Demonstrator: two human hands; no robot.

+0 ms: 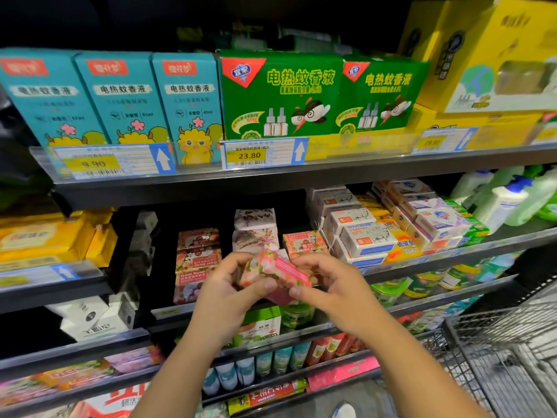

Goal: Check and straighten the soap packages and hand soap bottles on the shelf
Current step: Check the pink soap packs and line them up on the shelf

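A person holds a pink floral soap pack (275, 269) in both hands, well below the 23.80 price tag (249, 155) and in front of the soap shelf one level under that tag. The left hand (224, 286) grips the pack's left end, fingers curled over the top and thumb pressed against the near face. The right hand (330, 289) pinches the right end between curled fingers and thumb. The pack is tilted, its right end lower.

Below and left of the tag stands a Goat Soap stack (194, 263); directly below the tag, behind the held pack, sit pale floral packs (255, 230). Below and right of the tag are rows of white soap boxes (366, 239), and farther right, bottles (506, 203), blurred. Green boxes (280, 95) stand just above the tag, teal boxes (120, 98) up to its left. A wire cart (500, 351) is far below and right of it.
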